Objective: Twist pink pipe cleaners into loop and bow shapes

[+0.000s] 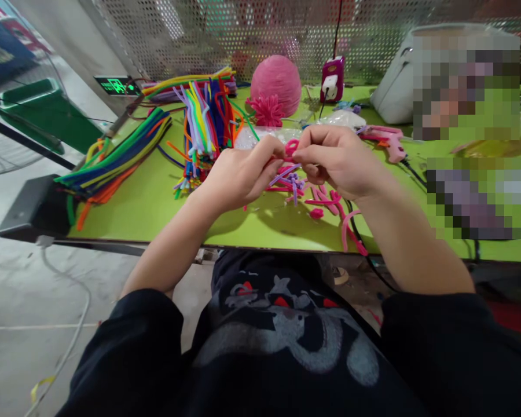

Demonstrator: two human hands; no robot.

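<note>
Above the green table, my left hand (247, 171) and my right hand (334, 159) face each other with pinched fingers. Between them is a pink pipe cleaner (292, 146), bent into a loop, gripped at both sides. Below the hands lie purple pipe cleaner pieces (294, 184) and several pink pipe cleaner pieces (325, 200). A small pink tuft (316, 214) rests near them. Behind my hands sit a pink yarn ball (276, 84) and a pink looped pompom (267, 110). The tips of my fingers partly cover the pink loop.
Bundles of coloured pipe cleaners (202, 119) stand at the left, with more (121, 159) over the table's left edge. A pink glue gun (388, 139) lies to the right, its cord (414, 174) trailing. A purple power socket (332, 81) and a white bin (391, 78) stand behind.
</note>
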